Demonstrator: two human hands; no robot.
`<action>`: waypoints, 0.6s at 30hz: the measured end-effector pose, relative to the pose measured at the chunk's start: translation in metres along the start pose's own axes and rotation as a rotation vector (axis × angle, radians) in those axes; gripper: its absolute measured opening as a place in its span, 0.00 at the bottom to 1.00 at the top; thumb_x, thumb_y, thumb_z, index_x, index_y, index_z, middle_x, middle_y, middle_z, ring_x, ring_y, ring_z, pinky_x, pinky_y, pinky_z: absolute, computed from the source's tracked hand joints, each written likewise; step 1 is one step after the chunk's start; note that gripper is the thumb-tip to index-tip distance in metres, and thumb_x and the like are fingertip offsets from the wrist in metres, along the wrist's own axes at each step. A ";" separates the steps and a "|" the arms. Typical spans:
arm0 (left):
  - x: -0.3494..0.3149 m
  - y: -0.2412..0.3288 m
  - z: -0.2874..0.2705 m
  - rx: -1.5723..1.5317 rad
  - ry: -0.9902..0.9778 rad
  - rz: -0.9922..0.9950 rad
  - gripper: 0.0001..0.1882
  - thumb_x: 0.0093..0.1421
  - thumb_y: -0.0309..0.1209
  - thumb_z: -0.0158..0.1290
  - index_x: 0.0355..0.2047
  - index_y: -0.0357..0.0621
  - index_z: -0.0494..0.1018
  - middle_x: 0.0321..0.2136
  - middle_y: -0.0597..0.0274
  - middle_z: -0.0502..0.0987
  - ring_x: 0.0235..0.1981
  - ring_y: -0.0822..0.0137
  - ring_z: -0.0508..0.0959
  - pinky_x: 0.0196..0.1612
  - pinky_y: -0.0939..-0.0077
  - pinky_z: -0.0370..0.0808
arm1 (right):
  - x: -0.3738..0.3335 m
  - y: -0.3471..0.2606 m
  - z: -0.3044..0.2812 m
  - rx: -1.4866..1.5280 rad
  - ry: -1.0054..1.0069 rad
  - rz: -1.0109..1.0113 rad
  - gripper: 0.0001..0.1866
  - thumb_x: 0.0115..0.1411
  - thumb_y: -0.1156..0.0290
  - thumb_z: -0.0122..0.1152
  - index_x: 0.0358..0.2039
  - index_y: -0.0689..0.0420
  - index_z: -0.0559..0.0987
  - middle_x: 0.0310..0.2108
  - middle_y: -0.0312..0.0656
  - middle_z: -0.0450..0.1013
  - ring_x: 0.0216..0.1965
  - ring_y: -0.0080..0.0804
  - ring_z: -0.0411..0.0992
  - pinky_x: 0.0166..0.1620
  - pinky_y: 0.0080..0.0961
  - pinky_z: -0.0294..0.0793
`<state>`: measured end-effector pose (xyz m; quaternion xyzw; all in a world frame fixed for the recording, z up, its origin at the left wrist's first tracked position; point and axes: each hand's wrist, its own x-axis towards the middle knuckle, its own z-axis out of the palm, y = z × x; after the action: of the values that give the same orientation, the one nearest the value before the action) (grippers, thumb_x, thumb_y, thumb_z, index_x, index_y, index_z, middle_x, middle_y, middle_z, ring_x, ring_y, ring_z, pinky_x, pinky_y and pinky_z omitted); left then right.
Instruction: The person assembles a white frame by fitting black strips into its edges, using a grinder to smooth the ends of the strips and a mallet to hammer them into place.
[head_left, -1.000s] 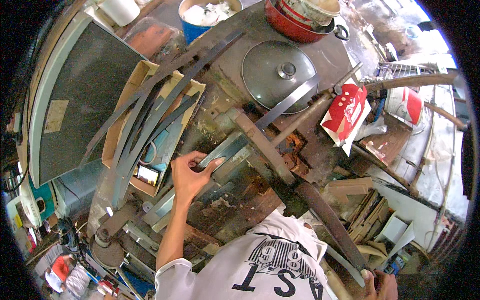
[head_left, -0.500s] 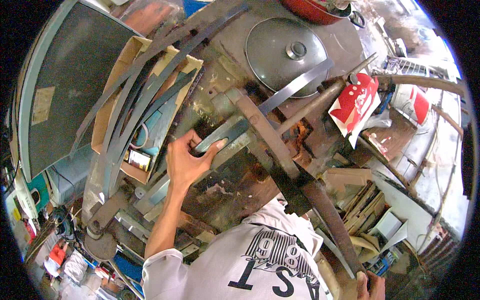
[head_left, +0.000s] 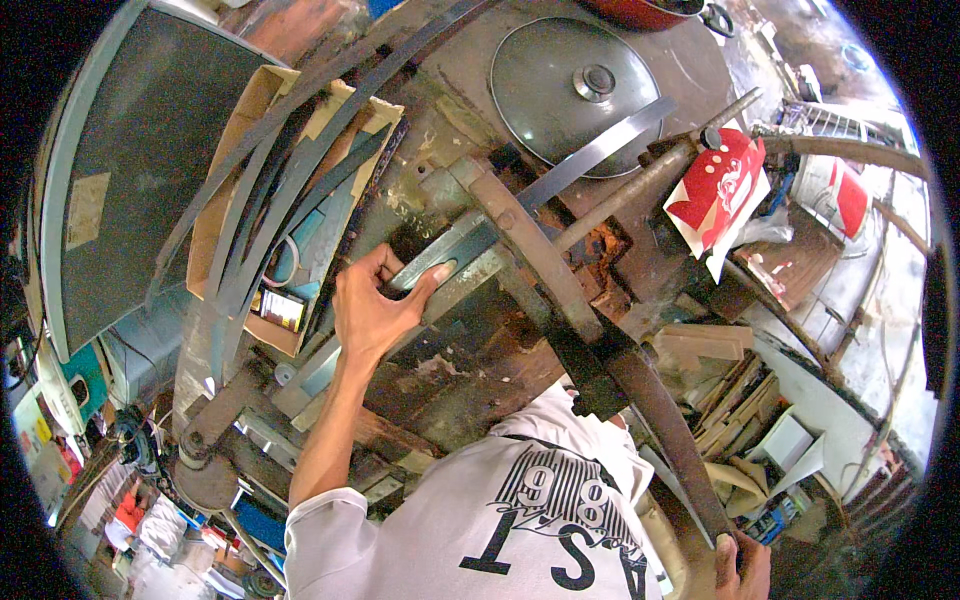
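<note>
My left hand (head_left: pixel 372 305) pinches a flat metal strip (head_left: pixel 597 152), thumb on top and fingers curled at its near end. The strip runs to the right beneath the pivoted arm of a metal lever cutter and comes out on the far side, its bright end over a dark pan lid (head_left: pixel 560 95). From the pivot the cutter's long lever (head_left: pixel 655 405) slants down toward the lower right. Around its lower end my right hand (head_left: pixel 742 570) is closed, partly cut off by the picture's edge. The strip also lies along a metal guide bar (head_left: pixel 465 282).
Several long curved metal strips (head_left: pixel 300 190) rest across a cardboard box (head_left: pixel 262 90) on the left, beside a large dark panel (head_left: pixel 150 150). A round bar (head_left: pixel 630 205) sticks out past the cutter near a red and white carton (head_left: pixel 715 195). Wood pieces (head_left: pixel 735 415) are stacked at right.
The view has shifted slightly, and the pan lid sits a little higher in it. Both hands keep their holds; the strip and lever show no clear movement of their own.
</note>
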<state>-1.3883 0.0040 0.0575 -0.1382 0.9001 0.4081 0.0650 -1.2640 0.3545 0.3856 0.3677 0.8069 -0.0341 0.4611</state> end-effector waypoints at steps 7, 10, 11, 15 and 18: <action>0.000 0.004 -0.002 0.027 0.004 0.037 0.28 0.46 0.47 0.70 0.13 0.40 0.66 0.09 0.64 0.63 0.13 0.72 0.60 0.18 0.72 0.56 | 0.000 0.009 0.008 -0.085 0.082 -0.045 0.30 0.65 0.45 0.49 0.43 0.63 0.80 0.34 0.60 0.76 0.38 0.62 0.73 0.40 0.45 0.72; 0.001 0.004 -0.001 0.040 0.029 0.063 0.27 0.46 0.46 0.70 0.13 0.40 0.66 0.09 0.64 0.62 0.13 0.73 0.59 0.17 0.73 0.56 | 0.000 0.012 0.009 -0.085 0.069 -0.046 0.30 0.66 0.45 0.49 0.45 0.62 0.80 0.36 0.60 0.76 0.40 0.62 0.73 0.42 0.45 0.72; 0.002 0.001 0.000 0.019 0.012 0.057 0.27 0.47 0.46 0.70 0.13 0.40 0.66 0.09 0.64 0.62 0.13 0.73 0.59 0.17 0.73 0.55 | -0.001 0.013 0.009 -0.085 0.064 -0.045 0.30 0.66 0.45 0.49 0.45 0.62 0.79 0.36 0.60 0.76 0.40 0.61 0.73 0.42 0.46 0.72; 0.001 0.002 -0.001 0.014 0.006 0.077 0.27 0.47 0.46 0.70 0.13 0.40 0.66 0.09 0.64 0.61 0.13 0.73 0.59 0.17 0.73 0.55 | 0.004 0.016 0.009 -0.110 0.144 -0.143 0.30 0.66 0.44 0.47 0.46 0.62 0.79 0.35 0.60 0.76 0.39 0.61 0.73 0.41 0.47 0.72; -0.001 0.000 -0.002 -0.017 0.012 0.060 0.27 0.46 0.46 0.70 0.14 0.39 0.66 0.09 0.63 0.63 0.13 0.72 0.60 0.18 0.72 0.56 | 0.008 0.012 0.003 -0.120 0.088 -0.172 0.24 0.66 0.52 0.52 0.45 0.64 0.78 0.31 0.59 0.75 0.31 0.58 0.75 0.33 0.45 0.72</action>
<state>-1.3877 0.0026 0.0586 -0.1140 0.9007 0.4166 0.0461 -1.2568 0.3668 0.3812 0.2699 0.8556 -0.0088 0.4417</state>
